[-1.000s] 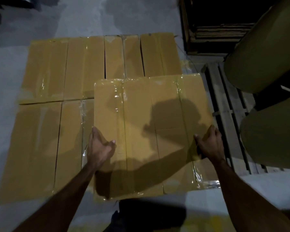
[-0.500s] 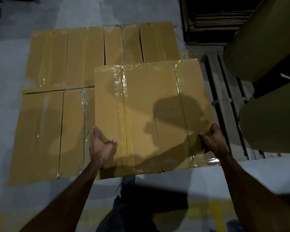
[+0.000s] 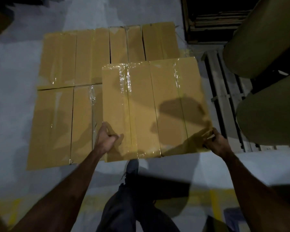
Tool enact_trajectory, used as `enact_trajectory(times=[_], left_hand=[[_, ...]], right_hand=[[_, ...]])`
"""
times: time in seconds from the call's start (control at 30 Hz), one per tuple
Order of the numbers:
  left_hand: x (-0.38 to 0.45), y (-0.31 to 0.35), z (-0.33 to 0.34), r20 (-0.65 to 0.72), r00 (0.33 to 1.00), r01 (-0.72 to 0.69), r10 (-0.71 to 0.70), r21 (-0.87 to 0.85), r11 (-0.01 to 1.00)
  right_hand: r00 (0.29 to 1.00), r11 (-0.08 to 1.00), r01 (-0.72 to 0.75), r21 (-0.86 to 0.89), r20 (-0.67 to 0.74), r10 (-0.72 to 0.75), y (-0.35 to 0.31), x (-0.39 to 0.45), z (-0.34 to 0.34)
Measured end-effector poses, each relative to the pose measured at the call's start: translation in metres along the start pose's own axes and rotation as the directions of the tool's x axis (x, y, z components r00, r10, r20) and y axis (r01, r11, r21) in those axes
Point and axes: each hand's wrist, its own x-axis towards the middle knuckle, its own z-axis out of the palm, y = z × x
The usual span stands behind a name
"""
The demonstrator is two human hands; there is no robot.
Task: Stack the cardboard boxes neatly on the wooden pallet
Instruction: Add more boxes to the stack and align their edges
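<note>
Head view: left hand (image 3: 105,141) grips box (image 3: 154,108) edge; right hand (image 3: 215,143) likewise.

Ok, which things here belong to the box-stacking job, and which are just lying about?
Part of the job:
- held box bundle, gripped at its near corners
- left hand
- right hand
- boxes already laid down
- wooden pallet, slats showing at right

Just lying about:
- large paper rolls
- dark wooden crate

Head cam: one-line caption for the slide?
Both hands, left and right, grip a taped cardboard bundle by its near corners above boxes already laid flat, beside a pallet.
</note>
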Motion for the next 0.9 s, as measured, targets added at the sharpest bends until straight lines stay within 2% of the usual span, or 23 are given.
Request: enact_trajectory(times=[0.13,0.27,0.53,0.73,0.9], left_hand=[[-0.048,0.015,-0.003,0.05,0.999,-0.026,0.022,0.088,0.996],[-0.1,0.024,0.001,0.107,0.988,-0.13,0.115,0.145,0.981],[-0.212,0.012,0.01,0.176,0.971,-0.188,0.163,0.138,0.972],[-0.272,-0.035,-0.008,0.089,0.993,-0.085,0.084,0.013,0.996],[-0.314,-0.075,-0.035,-0.052,0.998,-0.032,0.026,-0.112,0.993]], right_hand=[[0.999,1.0,0.029,-0.002,-0.018,-0.029,0.001,-0.061,0.005],[0.999,0.998,0.041,-0.037,-0.015,-0.041,0.0,-0.121,0.02],[0.988,0.983,0.15,0.11,0.004,-0.151,-0.014,-0.227,0.055],[0.97,0.967,0.195,0.167,0.115,-0.215,-0.021,-0.285,0.099],[0.929,0.951,0.288,0.108,0.21,-0.305,-0.048,-0.323,0.135]])
